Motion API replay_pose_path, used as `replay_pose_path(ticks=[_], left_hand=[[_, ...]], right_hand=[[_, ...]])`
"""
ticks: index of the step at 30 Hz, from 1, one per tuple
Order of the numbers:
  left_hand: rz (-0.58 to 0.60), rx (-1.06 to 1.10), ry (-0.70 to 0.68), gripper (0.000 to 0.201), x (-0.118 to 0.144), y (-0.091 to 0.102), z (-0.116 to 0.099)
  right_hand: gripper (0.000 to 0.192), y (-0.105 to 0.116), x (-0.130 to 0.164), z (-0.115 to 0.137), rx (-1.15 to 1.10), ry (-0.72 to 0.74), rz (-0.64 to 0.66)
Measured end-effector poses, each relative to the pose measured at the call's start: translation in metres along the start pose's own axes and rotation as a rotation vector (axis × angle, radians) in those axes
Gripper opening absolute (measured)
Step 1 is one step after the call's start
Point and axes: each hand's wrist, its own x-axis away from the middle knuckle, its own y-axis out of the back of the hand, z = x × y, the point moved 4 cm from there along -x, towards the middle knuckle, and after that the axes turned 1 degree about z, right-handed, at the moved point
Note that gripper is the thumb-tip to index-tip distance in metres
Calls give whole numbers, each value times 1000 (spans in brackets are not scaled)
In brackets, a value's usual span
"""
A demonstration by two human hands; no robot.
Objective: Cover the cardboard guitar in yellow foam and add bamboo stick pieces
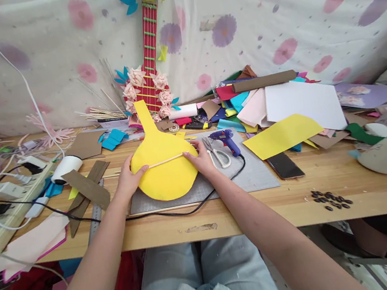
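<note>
A yellow round cutout with a short neck (pixel 168 181), shaped like a small banjo, is held just above the cutting mat (pixel 257 176). A thin pale wooden stick (pixel 165 160) lies across its face, tilted slightly up to the right. My left hand (pixel 129 178) grips the cutout's left edge, its thumb by the stick's left end. On the opposite edge my right hand (pixel 201 157) is closed, thumb pressing the stick's right end. The fingers behind the cutout are hidden. White-handled scissors (pixel 219 153) and a blue glue gun (pixel 228 142) lie right of my right hand.
A red paper guitar with flowers (pixel 151 39) leans at the back. Power strips (pixel 8 204) and cables fill the left; a black cord crosses the front. To the right are yellow sheet (pixel 283 135), phone (pixel 285 165), black pieces (pixel 330 199) and stacked coloured sheets.
</note>
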Motion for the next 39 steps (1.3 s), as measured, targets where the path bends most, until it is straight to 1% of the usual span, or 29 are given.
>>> replay_pose_path(ticks=[10,12,16,18,22,26,29,32,34,36,37,39], left_hand=[[10,7,-14,65,1,2,-8],[4,35,-4,65,1,3,-9],[-9,129,22,64,2,4,-10],[-3,216,49,61,3,4,-13],[30,398,135,57,4,4,-20],[0,433,180,55,-1,12,-24],[-91,464,185,52,-10,29,-23],[-261,492,137,50,-22,57,-19],[-395,476,71,52,-30,77,-15],[-503,436,-10,54,-36,93,-13],[-539,419,-41,55,-39,99,-12],[-571,401,-85,54,-43,104,-10]], right_hand=[[48,-1,2,0,23,-41,-6],[45,-1,2,2,36,-26,-5],[24,0,2,9,93,66,-8],[18,1,1,12,108,101,-22],[17,3,-1,18,92,115,-79],[20,1,-6,17,38,102,-74],[25,9,-13,13,-98,77,-81],[31,27,-18,8,-187,5,-79],[33,39,-19,5,-142,-18,-47],[32,47,-18,4,-33,-17,21],[31,49,-17,4,31,-7,58],[29,48,-16,4,173,34,125]])
